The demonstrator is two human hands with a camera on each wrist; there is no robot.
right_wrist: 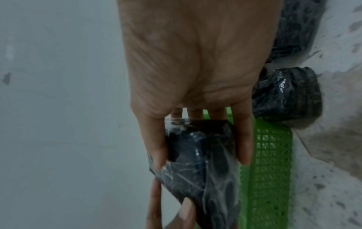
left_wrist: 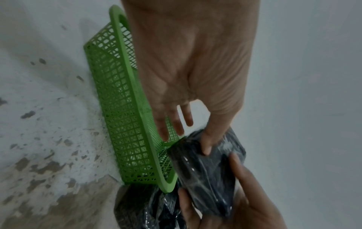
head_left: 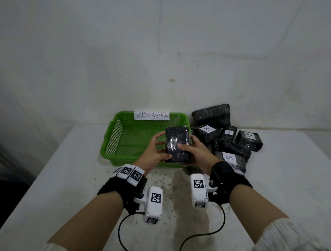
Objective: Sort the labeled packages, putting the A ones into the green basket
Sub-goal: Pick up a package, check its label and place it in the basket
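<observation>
A pale, speckled table [head_left: 63, 177] stands against a white wall, with a green basket [head_left: 117, 133] at its far middle bearing a paper sign [head_left: 151, 115] that reads "ABNORMAL". Above the basket's near right corner, a person holds a black plastic-wrapped package [head_left: 176, 143] between both hands; no label shows on its visible face. The left hand [head_left: 154, 154] grips the package's left edge with its thumb on top, while the right hand [head_left: 199, 155] clasps the right side, thumb across the top and fingers curled beneath. Just right of the basket lies a pile of similar black packages [head_left: 235, 148], several with white labels marked A or B. Both wrists carry black straps with white camera units and trailing cables.
</observation>
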